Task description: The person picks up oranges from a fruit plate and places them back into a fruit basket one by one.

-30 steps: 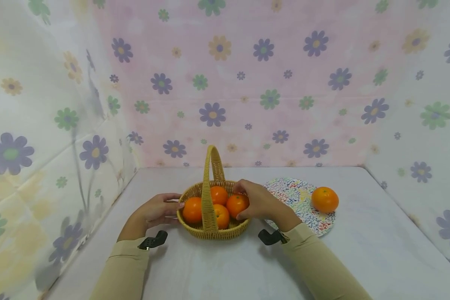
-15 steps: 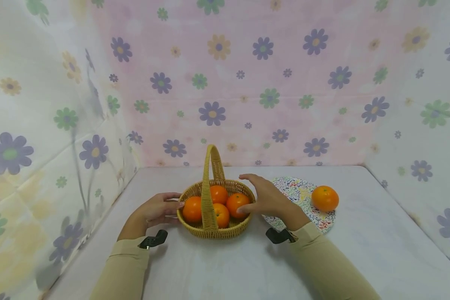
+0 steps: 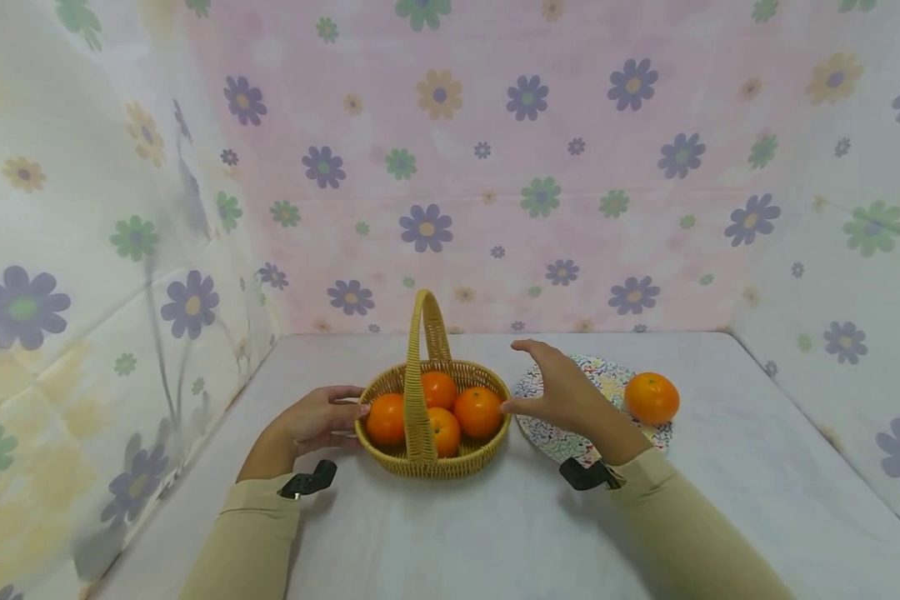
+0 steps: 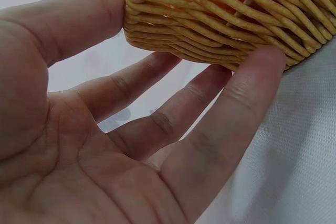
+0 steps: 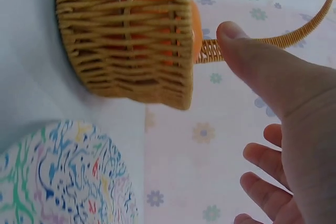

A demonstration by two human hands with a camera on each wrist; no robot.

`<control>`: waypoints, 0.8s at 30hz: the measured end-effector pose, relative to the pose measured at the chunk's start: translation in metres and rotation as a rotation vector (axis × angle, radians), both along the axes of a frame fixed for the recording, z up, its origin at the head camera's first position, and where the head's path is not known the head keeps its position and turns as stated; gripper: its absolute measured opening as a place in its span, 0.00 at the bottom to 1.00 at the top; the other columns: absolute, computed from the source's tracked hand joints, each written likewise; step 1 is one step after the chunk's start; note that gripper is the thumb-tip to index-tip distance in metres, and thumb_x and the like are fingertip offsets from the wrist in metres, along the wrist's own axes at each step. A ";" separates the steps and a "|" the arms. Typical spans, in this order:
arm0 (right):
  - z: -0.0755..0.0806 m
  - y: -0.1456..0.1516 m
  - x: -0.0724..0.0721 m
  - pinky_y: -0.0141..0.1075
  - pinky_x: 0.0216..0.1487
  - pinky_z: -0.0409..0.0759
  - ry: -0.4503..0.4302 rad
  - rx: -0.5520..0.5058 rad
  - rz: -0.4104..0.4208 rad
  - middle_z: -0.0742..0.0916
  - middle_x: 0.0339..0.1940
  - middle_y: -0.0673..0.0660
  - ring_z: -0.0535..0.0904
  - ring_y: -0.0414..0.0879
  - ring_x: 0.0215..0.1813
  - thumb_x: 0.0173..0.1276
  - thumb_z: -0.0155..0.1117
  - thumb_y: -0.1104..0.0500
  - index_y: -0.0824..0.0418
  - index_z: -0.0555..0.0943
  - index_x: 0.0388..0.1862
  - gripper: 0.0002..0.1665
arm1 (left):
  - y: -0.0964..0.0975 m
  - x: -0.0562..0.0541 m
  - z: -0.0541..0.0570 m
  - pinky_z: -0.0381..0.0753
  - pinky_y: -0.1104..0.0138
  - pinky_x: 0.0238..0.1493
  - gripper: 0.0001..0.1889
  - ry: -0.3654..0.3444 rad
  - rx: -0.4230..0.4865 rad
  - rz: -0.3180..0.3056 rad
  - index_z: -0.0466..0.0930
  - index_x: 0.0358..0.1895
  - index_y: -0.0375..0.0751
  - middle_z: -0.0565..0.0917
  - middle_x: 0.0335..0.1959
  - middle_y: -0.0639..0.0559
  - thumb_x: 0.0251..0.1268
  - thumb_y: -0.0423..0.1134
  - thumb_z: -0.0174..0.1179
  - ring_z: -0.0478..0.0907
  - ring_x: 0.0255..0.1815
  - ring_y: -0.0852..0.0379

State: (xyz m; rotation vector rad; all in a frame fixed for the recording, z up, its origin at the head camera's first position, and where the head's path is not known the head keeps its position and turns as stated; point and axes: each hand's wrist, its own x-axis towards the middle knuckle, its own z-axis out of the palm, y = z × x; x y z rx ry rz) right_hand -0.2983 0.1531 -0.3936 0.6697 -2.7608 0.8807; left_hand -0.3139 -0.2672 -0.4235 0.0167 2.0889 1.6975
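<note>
Your wicker basket (image 3: 432,417) sits at the centre of the white table (image 3: 450,533), its tall handle (image 3: 424,350) arching front to back. It holds four oranges: one at 9 o'clock (image 3: 385,418), one at 12 o'clock (image 3: 438,389), one at 3 o'clock (image 3: 477,412) and one at 6 o'clock (image 3: 446,432), partly hidden behind the handle.

Your left hand (image 3: 317,419) rests against the basket's outer wall at 9 o'clock, fingers (image 4: 231,114) straight and relaxed, their tips touching the weave; it grasps nothing.

Your right hand (image 3: 562,392) hovers at the basket's 3 o'clock side, released and empty, fingers spread loosely, thumb (image 5: 252,56) pointing toward the rim. It sits over the near edge of a plate.

That plate (image 3: 551,433), patterned with multicoloured squiggles, lies flat just beside the basket at 3 o'clock. A fifth orange (image 3: 651,398) rests on the plate's far side, at 3 o'clock from your right hand and well apart from the basket.

Flowered cloth (image 3: 450,167) backs the scene. No brand, label or readable writing shows on the basket, plate or fruit.
</note>
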 end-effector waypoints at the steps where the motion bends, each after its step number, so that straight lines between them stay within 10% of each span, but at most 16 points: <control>1: 0.000 0.004 0.001 0.61 0.75 0.69 0.003 0.006 -0.009 0.71 0.80 0.55 0.67 0.59 0.79 0.54 0.83 0.37 0.52 0.64 0.80 0.60 | 0.000 0.000 0.000 0.87 0.48 0.55 0.35 0.001 -0.001 -0.003 0.66 0.75 0.35 0.82 0.61 0.38 0.70 0.44 0.69 0.86 0.53 0.47; 24: -0.006 0.094 0.009 0.68 0.73 0.66 -0.002 0.072 -0.230 0.66 0.82 0.65 0.62 0.69 0.79 0.55 0.84 0.44 0.60 0.59 0.82 0.63 | -0.001 0.001 0.000 0.87 0.46 0.54 0.38 0.010 -0.002 -0.014 0.63 0.77 0.35 0.83 0.61 0.40 0.70 0.47 0.68 0.86 0.55 0.47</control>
